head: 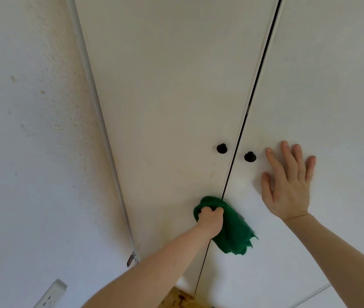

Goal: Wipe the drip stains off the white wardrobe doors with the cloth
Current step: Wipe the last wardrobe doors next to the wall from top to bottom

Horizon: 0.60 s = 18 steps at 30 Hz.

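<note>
Two white wardrobe doors fill the view, the left door (pixel 172 96) and the right door (pixel 323 85), split by a dark gap. Each carries a black knob, the left knob (pixel 222 148) and the right knob (pixel 250 156). My left hand (pixel 210 221) grips a bunched green cloth (pixel 232 230) and presses it on the doors across the gap, below the knobs. My right hand (pixel 289 183) lies flat on the right door with fingers spread, just right of its knob. Faint yellowish drip marks (pixel 212 174) show on the left door above the cloth.
A white wall (pixel 32 152) with small brown specks stands left of the wardrobe. A white wall socket (pixel 51 294) sits at the bottom left. A small metal hinge or latch (pixel 131 258) sits at the left door's edge. A patch of speckled floor (pixel 183 301) shows at the bottom.
</note>
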Each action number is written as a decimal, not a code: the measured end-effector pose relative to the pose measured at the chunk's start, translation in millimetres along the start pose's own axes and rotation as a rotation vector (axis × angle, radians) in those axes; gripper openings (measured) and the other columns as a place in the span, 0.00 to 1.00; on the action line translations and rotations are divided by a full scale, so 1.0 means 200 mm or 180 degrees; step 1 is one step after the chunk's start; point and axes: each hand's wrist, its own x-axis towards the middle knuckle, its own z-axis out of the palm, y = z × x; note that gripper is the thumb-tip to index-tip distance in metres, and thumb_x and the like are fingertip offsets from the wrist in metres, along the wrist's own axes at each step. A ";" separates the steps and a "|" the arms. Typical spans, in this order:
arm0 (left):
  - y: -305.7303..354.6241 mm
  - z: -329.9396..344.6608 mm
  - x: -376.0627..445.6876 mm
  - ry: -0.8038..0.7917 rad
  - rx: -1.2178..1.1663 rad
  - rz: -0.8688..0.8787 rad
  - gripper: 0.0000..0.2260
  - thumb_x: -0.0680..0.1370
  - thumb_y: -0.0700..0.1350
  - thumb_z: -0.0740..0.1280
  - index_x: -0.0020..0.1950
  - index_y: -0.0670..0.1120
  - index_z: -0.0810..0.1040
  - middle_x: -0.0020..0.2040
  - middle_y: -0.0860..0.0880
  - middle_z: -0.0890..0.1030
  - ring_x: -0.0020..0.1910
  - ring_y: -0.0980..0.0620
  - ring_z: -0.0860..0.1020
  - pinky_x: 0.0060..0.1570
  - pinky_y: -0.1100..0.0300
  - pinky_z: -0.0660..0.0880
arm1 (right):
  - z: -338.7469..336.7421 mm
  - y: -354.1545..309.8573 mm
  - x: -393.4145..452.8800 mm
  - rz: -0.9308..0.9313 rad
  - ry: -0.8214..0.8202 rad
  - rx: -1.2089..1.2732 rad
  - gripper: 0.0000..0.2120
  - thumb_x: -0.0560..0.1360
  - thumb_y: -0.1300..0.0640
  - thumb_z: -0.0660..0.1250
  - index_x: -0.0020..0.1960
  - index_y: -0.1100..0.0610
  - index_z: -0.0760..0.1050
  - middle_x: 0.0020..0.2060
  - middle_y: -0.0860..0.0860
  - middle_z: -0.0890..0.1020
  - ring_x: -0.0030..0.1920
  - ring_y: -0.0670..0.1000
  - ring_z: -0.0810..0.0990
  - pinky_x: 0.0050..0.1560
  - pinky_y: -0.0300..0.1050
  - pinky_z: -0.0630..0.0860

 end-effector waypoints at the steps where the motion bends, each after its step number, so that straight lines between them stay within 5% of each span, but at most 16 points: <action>1: 0.04 -0.02 -0.02 0.0112 -0.0155 0.0229 0.22 0.78 0.51 0.61 0.65 0.37 0.70 0.64 0.39 0.73 0.60 0.44 0.75 0.66 0.49 0.74 | 0.00 -0.01 0.00 0.0018 -0.0038 0.0040 0.27 0.77 0.60 0.66 0.76 0.59 0.71 0.78 0.60 0.65 0.83 0.56 0.53 0.81 0.63 0.45; 6: 0.37 -0.15 -0.16 0.0488 -0.0513 0.1472 0.00 0.83 0.41 0.60 0.52 0.45 0.69 0.54 0.43 0.73 0.51 0.50 0.73 0.58 0.55 0.73 | -0.06 -0.03 0.02 0.0091 -0.0159 0.0142 0.26 0.78 0.61 0.65 0.76 0.59 0.71 0.78 0.61 0.66 0.81 0.60 0.57 0.81 0.64 0.45; 10: 0.48 -0.20 -0.17 0.0815 -0.0286 0.2023 0.03 0.81 0.42 0.62 0.55 0.47 0.70 0.58 0.42 0.74 0.53 0.48 0.75 0.62 0.49 0.75 | -0.09 -0.05 0.03 0.0112 -0.0173 0.0231 0.27 0.77 0.62 0.64 0.76 0.59 0.71 0.78 0.60 0.67 0.80 0.62 0.59 0.80 0.64 0.47; 18: 0.27 -0.17 -0.01 0.1289 0.0300 0.1682 0.09 0.79 0.43 0.67 0.58 0.47 0.74 0.58 0.48 0.76 0.54 0.50 0.77 0.59 0.52 0.76 | -0.09 -0.05 0.02 0.0151 -0.0216 0.0246 0.27 0.77 0.62 0.64 0.76 0.59 0.71 0.78 0.60 0.66 0.80 0.62 0.59 0.80 0.64 0.47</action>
